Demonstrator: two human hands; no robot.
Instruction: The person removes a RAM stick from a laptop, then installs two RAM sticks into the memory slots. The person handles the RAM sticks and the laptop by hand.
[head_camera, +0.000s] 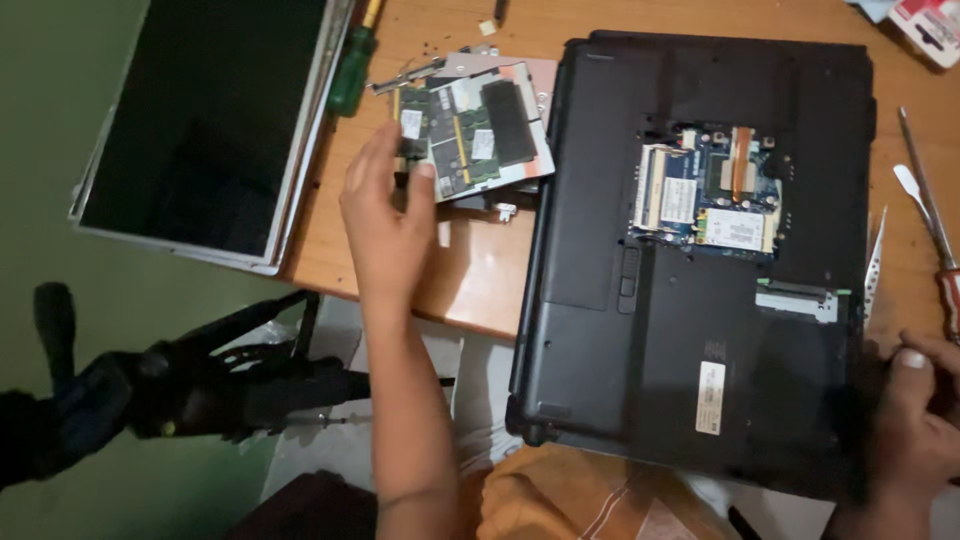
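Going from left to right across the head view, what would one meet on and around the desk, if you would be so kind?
Detached screen panel → green-handled screwdriver → left hand → memory modules on a drive → upturned black laptop with its open board bay → right hand at the laptop's corner → red-handled screwdriver.

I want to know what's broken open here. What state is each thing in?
Laptop: upside down, bottom hatch off, circuit board showing.
Memory modules: out of the laptop, lying on a metal drive.
Screen panel: detached, lying dark at the table edge.
Green-handled screwdriver: lying unused.
Left hand: fingers open, touching the modules.
Right hand: resting on the laptop's corner.
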